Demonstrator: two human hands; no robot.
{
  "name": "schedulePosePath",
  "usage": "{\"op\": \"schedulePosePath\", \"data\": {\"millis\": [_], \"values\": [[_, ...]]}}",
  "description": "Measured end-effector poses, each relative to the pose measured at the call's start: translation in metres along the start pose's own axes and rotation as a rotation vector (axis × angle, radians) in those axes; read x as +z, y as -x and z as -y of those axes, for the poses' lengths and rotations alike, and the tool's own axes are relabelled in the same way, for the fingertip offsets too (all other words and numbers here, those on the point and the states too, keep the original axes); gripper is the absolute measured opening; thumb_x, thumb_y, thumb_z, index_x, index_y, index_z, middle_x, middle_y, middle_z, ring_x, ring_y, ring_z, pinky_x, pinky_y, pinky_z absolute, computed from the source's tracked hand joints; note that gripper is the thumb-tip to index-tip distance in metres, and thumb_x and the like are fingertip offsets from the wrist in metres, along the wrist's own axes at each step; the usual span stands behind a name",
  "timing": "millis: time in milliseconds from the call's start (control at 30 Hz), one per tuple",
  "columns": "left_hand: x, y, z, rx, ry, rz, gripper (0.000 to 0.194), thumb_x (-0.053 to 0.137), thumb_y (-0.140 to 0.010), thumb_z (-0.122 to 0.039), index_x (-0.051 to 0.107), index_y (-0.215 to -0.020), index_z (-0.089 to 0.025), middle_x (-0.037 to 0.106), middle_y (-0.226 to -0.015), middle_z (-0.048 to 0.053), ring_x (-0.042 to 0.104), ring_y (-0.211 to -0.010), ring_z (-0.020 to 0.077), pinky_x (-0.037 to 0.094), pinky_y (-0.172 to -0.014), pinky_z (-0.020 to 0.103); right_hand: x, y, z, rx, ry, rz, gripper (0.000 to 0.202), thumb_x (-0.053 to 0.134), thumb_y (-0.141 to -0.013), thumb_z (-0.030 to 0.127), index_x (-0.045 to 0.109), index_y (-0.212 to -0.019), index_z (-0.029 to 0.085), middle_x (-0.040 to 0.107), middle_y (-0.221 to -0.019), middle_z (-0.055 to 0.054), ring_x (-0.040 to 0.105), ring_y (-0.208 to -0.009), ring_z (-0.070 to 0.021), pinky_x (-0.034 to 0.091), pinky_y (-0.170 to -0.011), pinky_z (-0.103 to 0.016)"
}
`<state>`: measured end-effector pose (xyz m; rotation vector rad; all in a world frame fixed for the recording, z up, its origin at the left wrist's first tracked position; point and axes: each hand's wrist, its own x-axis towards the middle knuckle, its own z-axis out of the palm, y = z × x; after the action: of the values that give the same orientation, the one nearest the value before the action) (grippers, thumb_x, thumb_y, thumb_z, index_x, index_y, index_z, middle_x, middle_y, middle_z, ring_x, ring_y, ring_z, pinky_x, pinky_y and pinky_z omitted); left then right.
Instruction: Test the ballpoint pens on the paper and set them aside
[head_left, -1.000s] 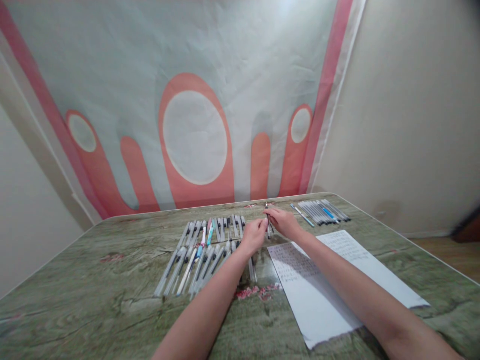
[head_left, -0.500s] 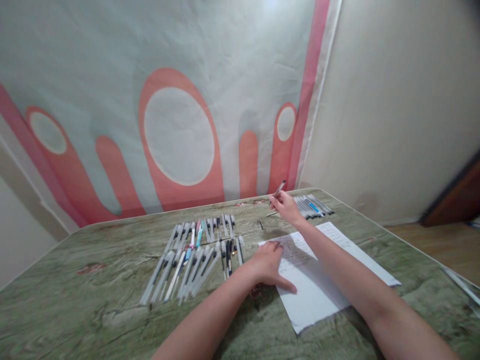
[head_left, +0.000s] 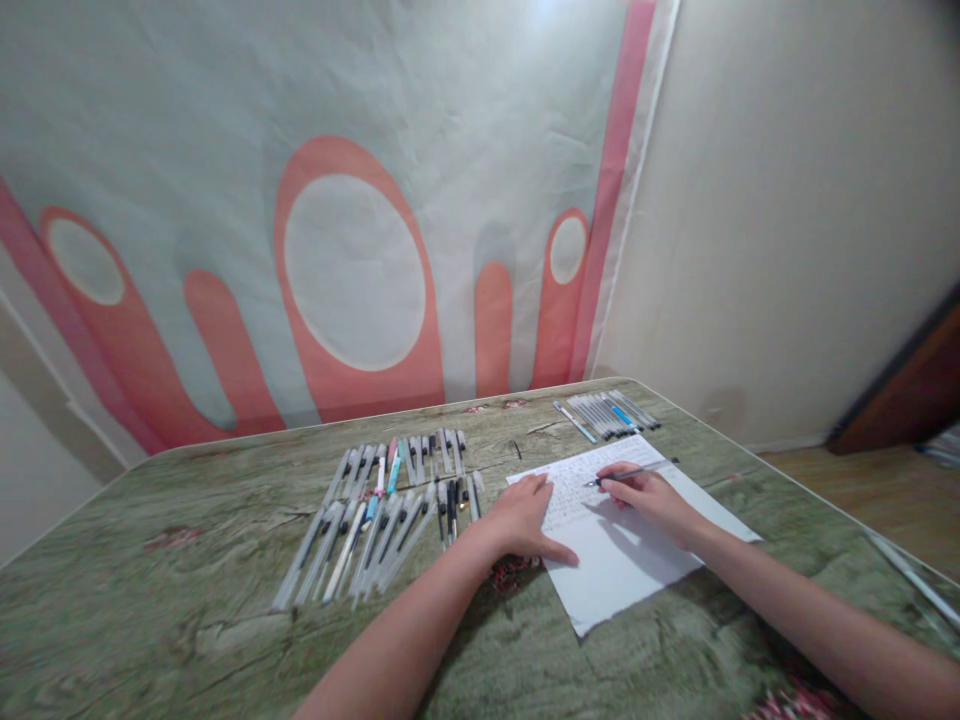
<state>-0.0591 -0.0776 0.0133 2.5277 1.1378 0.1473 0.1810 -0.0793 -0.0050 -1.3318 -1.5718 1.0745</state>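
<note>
My right hand (head_left: 645,497) grips a dark pen (head_left: 637,471) in a writing hold, its tip close to or on a white sheet of paper (head_left: 615,580). Whether the tip touches cannot be made out. Rows of handwriting cover the upper part of the sheet. My left hand (head_left: 529,525) lies spread over the sheet's left edge, thumb and fingers apart. Left of that hand, several capped pens (head_left: 382,540) lie side by side in two rows, mostly clear, some black, one pink and one turquoise.
Another group of pens (head_left: 611,414), one with a blue barrel, lies beyond the paper. A small dark curved thing (head_left: 515,450) rests on the wood-patterned table (head_left: 187,600). Behind the table hangs a pale sheet with orange shapes (head_left: 352,270). The table's right edge borders a wooden floor.
My right hand has come down and back from beside the far pens to the paper, still with a pen. A blue-and-white pen now shows left of the far group. My left hand stays on the sheet.
</note>
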Motion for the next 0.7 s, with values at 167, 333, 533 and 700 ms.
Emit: {"op": "schedulePosePath", "data": {"millis": [167, 333, 533, 700], "values": [[-0.0021, 0.0002, 0.0010, -0.008, -0.013, 0.012, 0.112, 0.044, -0.045, -0.082, 0.023, -0.133, -0.016, 0.018, -0.141, 0.012, 0.016, -0.128, 0.0299, 0.016, -0.104, 0.038, -0.0041, 0.0063, -0.0060, -0.082, 0.207, -0.076, 0.024, 0.048, -0.075, 0.040, 0.050, -0.067, 0.018, 0.051, -0.055, 0.002, 0.046, -0.052, -0.0107, 0.036, -0.051, -0.023], [-0.0027, -0.0007, 0.0026, -0.018, -0.022, 0.029, 0.111, 0.044, -0.046, -0.081, 0.021, -0.134, -0.016, 0.016, -0.142, 0.011, 0.015, -0.129, 0.0294, 0.016, -0.104, 0.038, -0.0005, 0.0068, -0.0051, -0.171, 0.368, -0.110, 0.020, 0.045, -0.076, 0.035, 0.050, -0.066, 0.019, 0.052, -0.057, 0.002, 0.047, -0.055, -0.0122, 0.036, -0.053, -0.024], [-0.0031, -0.0013, 0.0044, -0.011, -0.016, 0.030, 0.111, 0.044, -0.047, -0.081, 0.021, -0.134, -0.016, 0.016, -0.142, 0.011, 0.015, -0.128, 0.0292, 0.016, -0.104, 0.037, 0.0001, 0.0068, -0.0030, -0.214, 0.417, -0.092, 0.019, 0.043, -0.077, 0.034, 0.049, -0.067, 0.019, 0.053, -0.059, 0.002, 0.048, -0.058, -0.0128, 0.036, -0.056, -0.024], [-0.0029, -0.0016, 0.0048, -0.020, -0.015, 0.038, 0.112, 0.043, -0.046, -0.081, 0.020, -0.134, -0.016, 0.015, -0.142, 0.011, 0.014, -0.129, 0.0292, 0.015, -0.105, 0.037, -0.0003, 0.0066, -0.0045, -0.206, 0.414, -0.092, 0.020, 0.043, -0.077, 0.036, 0.049, -0.068, 0.019, 0.053, -0.059, 0.002, 0.048, -0.058, -0.0129, 0.036, -0.056, -0.024]]}}
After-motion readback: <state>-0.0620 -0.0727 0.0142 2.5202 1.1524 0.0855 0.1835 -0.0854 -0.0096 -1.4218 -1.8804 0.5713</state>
